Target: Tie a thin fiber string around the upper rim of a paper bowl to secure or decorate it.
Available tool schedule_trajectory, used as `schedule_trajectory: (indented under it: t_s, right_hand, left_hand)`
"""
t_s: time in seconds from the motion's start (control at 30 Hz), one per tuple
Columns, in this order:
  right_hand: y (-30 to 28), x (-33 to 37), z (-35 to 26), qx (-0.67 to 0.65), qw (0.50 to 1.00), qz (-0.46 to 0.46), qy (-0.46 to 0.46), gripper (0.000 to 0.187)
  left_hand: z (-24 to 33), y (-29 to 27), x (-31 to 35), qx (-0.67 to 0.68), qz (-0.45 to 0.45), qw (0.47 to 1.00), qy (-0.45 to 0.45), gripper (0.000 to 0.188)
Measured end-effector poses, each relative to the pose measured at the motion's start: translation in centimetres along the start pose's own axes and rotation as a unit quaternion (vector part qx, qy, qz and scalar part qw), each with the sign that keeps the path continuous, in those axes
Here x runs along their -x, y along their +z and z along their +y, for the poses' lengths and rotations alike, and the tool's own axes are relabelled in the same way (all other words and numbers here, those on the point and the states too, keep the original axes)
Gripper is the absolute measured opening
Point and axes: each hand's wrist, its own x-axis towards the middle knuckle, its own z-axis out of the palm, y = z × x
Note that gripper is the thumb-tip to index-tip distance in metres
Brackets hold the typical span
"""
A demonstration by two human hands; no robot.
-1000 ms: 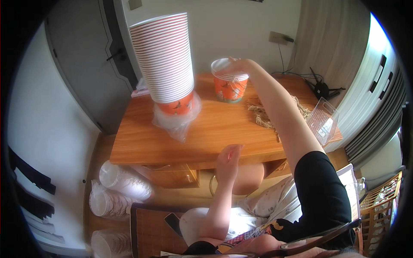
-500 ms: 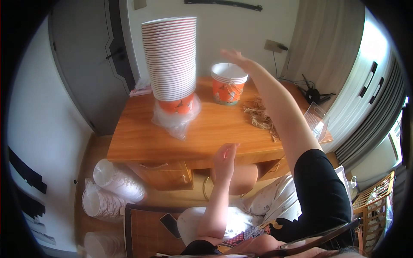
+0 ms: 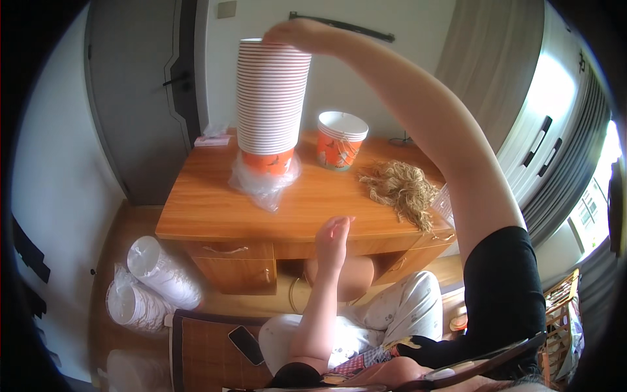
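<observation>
A: Where is the tall stack (image 3: pixel 271 98)?

B: On the left part of the table (image 3: pixel 320 212), toward the back. It stands upright, its long axis nearly vertical, with a clear bag (image 3: pixel 268 188) bunched around its foot.

A: Which hand is nearer to it?

B: The right hand (image 3: pixel 294 36), plainly. Its arm arches across from the right and brings the fingers over the top rim, so that hand is at the upper end of the long axis.

A: Is it gripping the rim?

B: I cannot tell. The fingers lie over the rim and look slightly bent, but the far side is hidden.

A: And the left hand (image 3: pixel 334 238)?

B: Well apart, low by the table's front edge. From there the tall stack lies forward and to the left. The fingers are loosely curled and I see nothing in them; whether thumb and fingertips meet, I cannot tell.

A: What else is close?

B: The short stack (image 3: pixel 341 140), upright just right of the tall one, some strands down its side. The tan cords (image 3: pixel 403 189) lie heaped farther right, nearer the front.
</observation>
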Motion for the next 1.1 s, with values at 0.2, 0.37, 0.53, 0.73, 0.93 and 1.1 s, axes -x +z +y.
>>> schedule_trajectory:
  t_s: [0.2,0.37,0.53,0.73,0.93,1.1]
  right_hand:
    - [0.6,0.1,-0.9,0.097,0.991,0.081,0.052,0.021]
    - [-0.4,0.7,-2.3,0.182,0.983,0.018,0.012,0.022]
    - [-1.3,0.4,-3.0,0.223,0.975,0.003,0.012,0.028]
    - [-1.8,-0.7,-2.2,0.289,0.957,0.033,0.016,0.028]
    - [-4.1,-0.7,-2.6,0.304,0.945,0.106,0.061,0.028]
    - [-8.5,0.3,-3.2,0.380,0.906,0.162,0.089,0.039]
  left_hand:
    - [1.0,-0.6,0.1,0.019,0.010,1.000,0.022,0.021]
    - [1.5,-1.6,0.0,0.054,0.026,0.998,0.032,0.019]
    - [2.1,-1.9,0.1,0.074,0.027,0.996,0.034,0.019]
    - [1.1,-2.7,-0.6,0.082,0.034,0.996,0.006,0.019]
    - [1.2,-2.9,-0.5,0.080,0.039,0.996,-0.015,0.021]
    - [1.2,-2.8,-0.8,0.108,0.029,0.994,-0.020,0.021]
